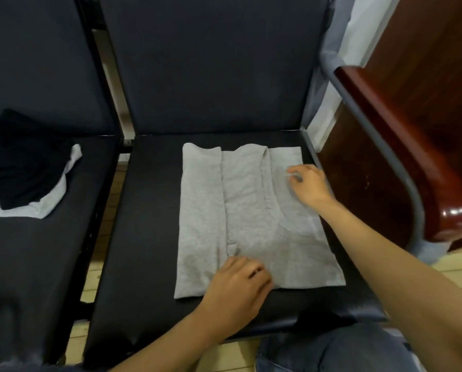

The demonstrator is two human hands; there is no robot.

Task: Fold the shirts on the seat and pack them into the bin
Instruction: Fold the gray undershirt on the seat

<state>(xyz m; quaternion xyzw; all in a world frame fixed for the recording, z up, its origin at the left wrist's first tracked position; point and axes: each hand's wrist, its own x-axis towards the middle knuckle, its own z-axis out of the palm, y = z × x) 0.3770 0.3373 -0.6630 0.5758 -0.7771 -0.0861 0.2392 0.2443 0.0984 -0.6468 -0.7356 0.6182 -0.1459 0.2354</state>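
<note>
A grey shirt (246, 210) lies flat on the middle black seat (149, 237), its two sides folded in over the centre. My left hand (235, 285) is at the shirt's near edge with its fingers curled into the fabric. My right hand (309, 185) is on the shirt's right fold near the far corner, thumb and bent fingers pinching the cloth. Both hands are motion-blurred. No bin is in view.
On the left seat (36, 251) lies a pile of black clothes (20, 167) on top of a white garment (50, 200). A dark wooden armrest (412, 157) with a grey metal frame stands at the right. My jeans-clad knee (331, 350) is below the seat's front edge.
</note>
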